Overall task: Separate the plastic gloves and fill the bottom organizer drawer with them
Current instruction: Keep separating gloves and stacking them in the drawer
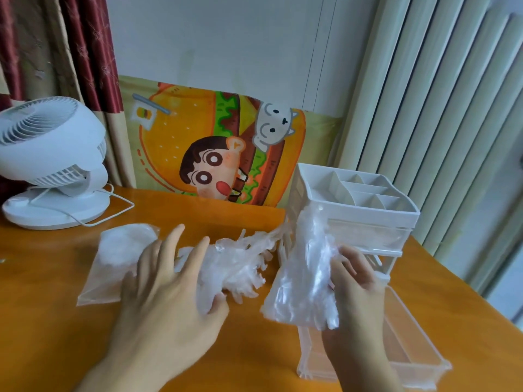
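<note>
Behind, curtain, radiator, orange table

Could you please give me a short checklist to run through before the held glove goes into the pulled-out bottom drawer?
1. Bottom drawer pulled out of the organizer: ok.
2. Right hand has a firm hold on the separated glove: ok, fingers pinch its edge.
3. Held glove is free of the glove pile: cannot tell, the plastic overlaps near the organizer.
4. Left hand steadies the pile on the table: ok, thumb and fingers grip it.
5. Drawer has room: ok, it looks empty where visible.
6. Path to the drawer: ok, the glove hangs just above it.
</note>
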A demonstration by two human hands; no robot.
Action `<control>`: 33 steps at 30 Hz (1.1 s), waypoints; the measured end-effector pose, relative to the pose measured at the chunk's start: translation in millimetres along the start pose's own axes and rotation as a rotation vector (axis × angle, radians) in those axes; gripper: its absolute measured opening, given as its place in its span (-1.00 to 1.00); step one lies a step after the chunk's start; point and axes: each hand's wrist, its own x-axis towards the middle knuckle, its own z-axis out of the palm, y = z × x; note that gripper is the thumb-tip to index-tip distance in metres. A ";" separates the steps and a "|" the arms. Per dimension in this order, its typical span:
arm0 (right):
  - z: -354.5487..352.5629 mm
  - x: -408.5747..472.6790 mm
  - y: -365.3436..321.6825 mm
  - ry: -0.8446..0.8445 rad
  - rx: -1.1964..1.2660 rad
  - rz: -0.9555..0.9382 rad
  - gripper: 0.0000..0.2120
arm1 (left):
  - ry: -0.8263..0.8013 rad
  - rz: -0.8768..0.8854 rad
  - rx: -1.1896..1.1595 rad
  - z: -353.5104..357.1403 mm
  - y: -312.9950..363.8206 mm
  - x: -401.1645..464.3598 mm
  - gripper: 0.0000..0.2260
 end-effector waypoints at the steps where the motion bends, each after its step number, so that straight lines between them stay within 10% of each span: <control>1: 2.0 3.8 2.8 -0.110 -0.081 -0.026 -0.66 | 0.061 -0.002 0.014 -4.9 2.0 -0.7 -0.29; 4: 16.8 -1.7 18.2 -0.121 -0.271 -0.131 -0.66 | 0.334 0.149 -0.211 1.1 5.1 -4.0 -0.56; 9: 33.8 -17.4 38.2 -0.314 -0.389 -0.208 -0.60 | -0.124 0.110 -0.998 21.0 20.1 -7.2 -0.47; 13: 31.4 -13.6 36.5 -0.325 -0.208 -0.047 -0.49 | -0.125 -0.030 -1.261 22.1 12.1 1.4 -0.69; 18: 30.3 -17.6 35.5 -0.444 -0.352 -0.002 -0.41 | -0.142 -0.123 -1.344 15.1 7.6 1.5 -0.82; 22: 32.8 -17.7 42.4 -0.503 -0.551 -0.043 -0.92 | -0.027 -0.274 -1.437 16.6 13.0 1.7 -0.81; 33: 28.0 -14.7 38.5 -0.260 -0.448 0.070 -0.74 | 0.076 -0.543 -1.550 28.2 -6.3 23.0 -0.82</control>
